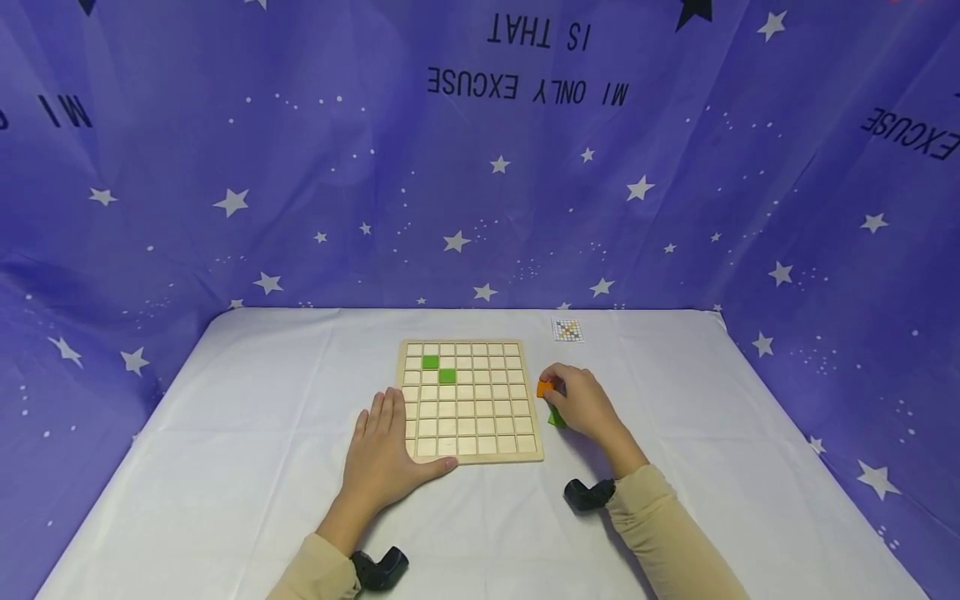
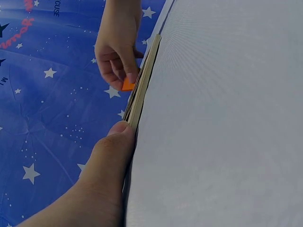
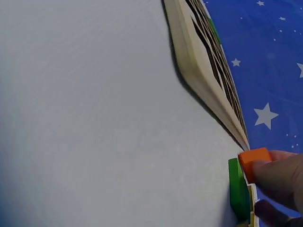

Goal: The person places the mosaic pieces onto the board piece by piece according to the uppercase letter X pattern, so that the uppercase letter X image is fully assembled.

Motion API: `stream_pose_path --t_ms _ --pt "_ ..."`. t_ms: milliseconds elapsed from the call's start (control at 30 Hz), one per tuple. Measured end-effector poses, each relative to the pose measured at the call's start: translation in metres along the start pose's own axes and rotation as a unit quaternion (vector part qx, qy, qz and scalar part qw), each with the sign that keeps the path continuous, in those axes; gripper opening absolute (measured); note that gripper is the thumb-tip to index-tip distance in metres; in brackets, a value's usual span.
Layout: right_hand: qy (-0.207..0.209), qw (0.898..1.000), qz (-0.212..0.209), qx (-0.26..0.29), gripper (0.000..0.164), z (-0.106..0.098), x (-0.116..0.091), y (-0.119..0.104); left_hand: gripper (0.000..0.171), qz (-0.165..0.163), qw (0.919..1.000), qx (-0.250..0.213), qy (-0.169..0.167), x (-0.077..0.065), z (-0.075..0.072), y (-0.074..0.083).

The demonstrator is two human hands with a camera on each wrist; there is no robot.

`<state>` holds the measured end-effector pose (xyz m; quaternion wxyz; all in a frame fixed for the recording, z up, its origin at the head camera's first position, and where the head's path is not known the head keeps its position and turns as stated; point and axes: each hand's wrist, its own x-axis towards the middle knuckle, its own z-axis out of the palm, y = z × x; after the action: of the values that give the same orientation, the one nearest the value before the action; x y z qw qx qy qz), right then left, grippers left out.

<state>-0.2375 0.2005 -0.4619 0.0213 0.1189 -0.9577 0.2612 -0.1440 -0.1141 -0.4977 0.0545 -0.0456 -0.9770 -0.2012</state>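
Note:
A square wooden grid board [image 1: 472, 402] lies on the white-covered table. Two of its cells hold green squares, one [image 1: 431, 362] near the upper left and another [image 1: 447, 376] diagonally below it. My left hand [image 1: 386, 454] rests at the board's lower left corner, fingers straight along the left side and thumb on the front edge. Just off the board's right side, my right hand [image 1: 583, 402] pinches an orange block [image 3: 253, 161] between thumb and fingers. Beneath that hand lies a green block [image 3: 239, 189], partly hidden in the head view; other pieces beside it are mostly covered.
A small printed card [image 1: 567, 330] with a coloured grid pattern lies beyond the board's upper right corner. White cloth [image 1: 247, 450] covers the table. A purple star-patterned curtain [image 1: 360, 167] rises behind and at both sides.

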Motion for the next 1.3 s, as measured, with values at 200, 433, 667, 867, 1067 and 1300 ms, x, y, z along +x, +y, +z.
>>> stream_pose_path --t_ms 200,433,667,867,1067,1300 --pt "0.025 0.998 -0.001 0.062 0.014 0.005 0.006 -0.008 0.145 -0.003 1.0000 -0.005 -0.004 -0.001 -0.002 0.001" --pt "0.019 0.991 -0.006 0.129 0.015 0.020 0.009 -0.030 0.146 -0.009 0.9999 -0.011 -0.010 0.000 -0.002 0.002" --pt "-0.007 0.987 -0.028 0.159 0.015 0.039 0.014 -0.054 0.145 -0.007 0.9999 -0.008 -0.007 0.000 -0.004 0.003" --pt "-0.020 0.985 -0.052 0.164 0.014 0.052 0.019 -0.071 0.146 -0.007 0.9999 -0.002 -0.008 0.000 -0.003 0.002" --pt "-0.009 0.991 -0.085 0.107 0.015 0.060 0.023 -0.080 0.145 -0.006 1.0000 -0.002 -0.007 0.000 -0.003 0.003" --pt "-0.005 0.993 -0.112 0.046 0.016 0.060 0.022 -0.082 0.145 -0.006 1.0000 -0.003 -0.005 -0.001 -0.002 0.002"
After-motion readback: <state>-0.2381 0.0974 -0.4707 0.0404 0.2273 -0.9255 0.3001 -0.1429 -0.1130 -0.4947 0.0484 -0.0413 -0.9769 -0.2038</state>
